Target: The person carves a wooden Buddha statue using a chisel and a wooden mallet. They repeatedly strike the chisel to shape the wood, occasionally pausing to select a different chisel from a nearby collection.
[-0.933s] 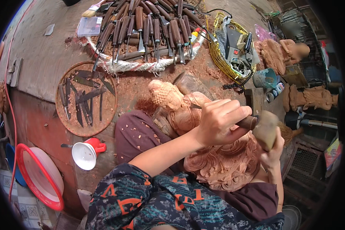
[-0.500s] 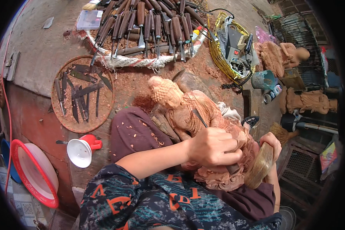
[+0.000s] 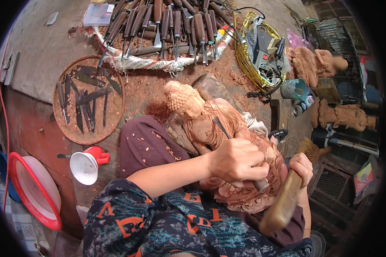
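Across my lap lies a carved reddish wooden statue (image 3: 185, 100) with a knobbly-haired head, the head pointing to the upper left. My left hand (image 3: 236, 160) is closed round a chisel (image 3: 221, 127). Its metal blade points toward the statue's chest, and the butt of its handle sticks out below my fist. My right hand (image 3: 301, 169) grips a wooden mallet (image 3: 282, 205) by its narrow end. The mallet's thick end hangs toward my lap, apart from the chisel's butt. Whether the blade's tip touches the wood, I cannot tell.
Many wooden-handled carving tools (image 3: 158, 30) lie in a cloth-rimmed tray at the back. A round tray (image 3: 58, 124) of dark blades is at left, near a red-and-white mug (image 3: 85, 168) and basin (image 3: 43, 188). A yellow basket (image 3: 244, 64) and other carvings (image 3: 343, 115) stand right.
The mallet has swung down toward my lap, away from the chisel's butt. My left hand keeps the chisel at nearly the same place on the statue. The whole view has shifted slightly.
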A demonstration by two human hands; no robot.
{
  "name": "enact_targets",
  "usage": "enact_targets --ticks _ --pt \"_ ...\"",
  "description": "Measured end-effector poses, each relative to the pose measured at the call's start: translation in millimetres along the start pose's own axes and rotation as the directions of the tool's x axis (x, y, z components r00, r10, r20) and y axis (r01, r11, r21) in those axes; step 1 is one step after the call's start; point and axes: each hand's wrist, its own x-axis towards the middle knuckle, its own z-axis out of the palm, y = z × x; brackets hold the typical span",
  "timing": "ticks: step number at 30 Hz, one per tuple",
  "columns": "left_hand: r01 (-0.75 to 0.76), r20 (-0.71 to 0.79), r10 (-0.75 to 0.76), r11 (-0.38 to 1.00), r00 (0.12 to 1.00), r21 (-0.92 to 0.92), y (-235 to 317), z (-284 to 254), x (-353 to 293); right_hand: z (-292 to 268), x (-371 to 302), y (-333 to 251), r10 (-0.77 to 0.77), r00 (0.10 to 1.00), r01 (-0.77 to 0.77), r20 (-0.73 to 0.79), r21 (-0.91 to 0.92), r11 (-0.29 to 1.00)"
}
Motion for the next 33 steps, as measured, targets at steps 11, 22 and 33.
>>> enact_targets --ticks 11,22,33 --pt "-0.002 -0.087 0.001 1.000 0.996 -0.012 -2 -1 0 -9 13 -6 0.002 0.987 0.024 0.163 -0.161 0.987" --pt "-0.001 -0.126 -0.003 0.999 0.992 -0.032 -6 -5 1 -6 2 -9 0.043 0.997 -0.036 0.064 -0.093 0.995" --pt "-0.019 -0.195 0.012 0.999 0.981 -0.032 -7 -7 4 -4 3 -7 0.084 0.994 -0.077 0.071 -0.092 0.993"
